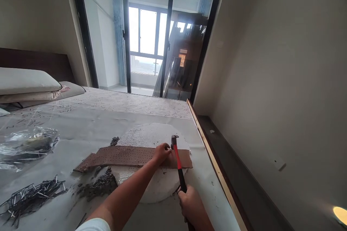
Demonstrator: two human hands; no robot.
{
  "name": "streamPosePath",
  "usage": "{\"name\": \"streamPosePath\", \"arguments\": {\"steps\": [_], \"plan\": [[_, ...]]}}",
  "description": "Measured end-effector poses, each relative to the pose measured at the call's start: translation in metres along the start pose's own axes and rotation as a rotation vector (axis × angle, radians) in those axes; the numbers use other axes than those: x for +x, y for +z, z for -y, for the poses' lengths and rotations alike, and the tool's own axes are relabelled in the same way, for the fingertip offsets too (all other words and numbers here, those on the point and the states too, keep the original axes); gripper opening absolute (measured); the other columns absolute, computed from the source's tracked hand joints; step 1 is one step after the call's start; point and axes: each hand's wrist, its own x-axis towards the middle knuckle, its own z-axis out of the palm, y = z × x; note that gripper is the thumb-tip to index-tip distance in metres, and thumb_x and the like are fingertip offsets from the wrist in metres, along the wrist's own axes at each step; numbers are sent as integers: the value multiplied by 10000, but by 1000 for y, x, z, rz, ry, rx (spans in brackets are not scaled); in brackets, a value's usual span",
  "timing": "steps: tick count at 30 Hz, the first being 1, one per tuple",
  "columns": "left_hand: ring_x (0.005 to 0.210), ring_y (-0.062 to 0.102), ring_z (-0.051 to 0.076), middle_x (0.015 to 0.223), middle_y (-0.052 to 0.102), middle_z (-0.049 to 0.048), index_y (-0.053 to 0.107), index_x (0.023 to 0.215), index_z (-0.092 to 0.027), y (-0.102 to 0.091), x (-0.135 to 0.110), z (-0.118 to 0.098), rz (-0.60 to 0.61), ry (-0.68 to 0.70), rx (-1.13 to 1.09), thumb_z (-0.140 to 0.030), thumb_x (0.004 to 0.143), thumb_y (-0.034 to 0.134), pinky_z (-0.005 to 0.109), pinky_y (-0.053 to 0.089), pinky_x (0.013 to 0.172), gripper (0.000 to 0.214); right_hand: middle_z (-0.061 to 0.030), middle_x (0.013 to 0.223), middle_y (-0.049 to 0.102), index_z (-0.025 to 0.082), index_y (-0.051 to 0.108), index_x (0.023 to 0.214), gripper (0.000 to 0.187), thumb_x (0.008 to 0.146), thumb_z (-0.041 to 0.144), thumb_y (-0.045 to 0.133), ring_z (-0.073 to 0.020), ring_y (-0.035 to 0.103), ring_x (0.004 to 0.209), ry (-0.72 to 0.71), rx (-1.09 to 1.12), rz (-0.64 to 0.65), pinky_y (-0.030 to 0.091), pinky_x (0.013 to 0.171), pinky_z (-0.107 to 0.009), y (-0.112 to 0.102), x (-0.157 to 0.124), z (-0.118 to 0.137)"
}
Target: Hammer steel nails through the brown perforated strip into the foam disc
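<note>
My right hand [190, 202] grips the black lower handle of a claw hammer [178, 158], which has a red upper shaft. The hammer's head is just beside the fingertips of my left hand [162, 151]. Those fingers are pinched over a brown board [124, 155] dotted with small holes, apparently round a nail mostly hidden by them. Under the board lies a white, rough-surfaced round slab [159, 184]. A pile of long nails [34, 195] sits at the lower left, and crumbly grey material [97, 184] lies between the nails and the slab.
A pale sheet [81, 133] covers the bed, edged at right by a wooden rail [211, 155]. At left are a clear plastic bag [27, 146] and stacked pillows [29, 81]. Sliding glass doors [146, 32] stand behind; a wall [284, 79] rises at right.
</note>
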Motion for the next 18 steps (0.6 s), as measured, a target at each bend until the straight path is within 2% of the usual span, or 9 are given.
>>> {"name": "streamPosePath", "arguments": {"steps": [5, 9, 11, 14, 18], "plan": [[654, 537, 141, 662, 595, 11, 535, 632, -178, -6, 5, 2, -120, -110, -218, -198, 681, 436, 234, 372, 581, 112, 38, 506, 419, 181, 491, 746, 55, 729, 202, 443, -108, 433, 438, -183, 3, -87, 348, 410, -204, 0, -2, -2], [581, 506, 132, 584, 539, -3, 464, 584, -190, -12, 6, -2, -163, -223, -373, -228, 677, 405, 232, 366, 532, 116, 55, 469, 381, 177, 483, 741, 47, 730, 203, 446, -103, 375, 377, 2, -31, 10, 303, 350, -208, 5, 1, -2], [541, 485, 123, 553, 516, -8, 455, 575, -188, -14, 6, -2, -146, -245, -419, -229, 662, 410, 229, 353, 506, 106, 46, 475, 392, 173, 477, 698, 33, 720, 186, 456, -98, 381, 392, 7, -56, -15, 309, 366, -205, 6, 2, -1], [491, 451, 104, 529, 500, -16, 465, 578, -180, -15, 6, -1, -71, -252, -519, -225, 631, 439, 222, 336, 479, 75, 36, 507, 408, 178, 470, 705, 40, 729, 197, 444, -100, 405, 422, -115, -31, -77, 325, 392, -203, 5, 1, -3], [455, 416, 82, 559, 525, -2, 491, 628, -170, -25, 7, -7, 9, -246, -623, -253, 635, 453, 224, 347, 469, 92, 54, 476, 365, 195, 441, 704, 55, 729, 243, 450, -102, 379, 374, -118, 4, -21, 309, 356, -213, 8, 10, -15]]}}
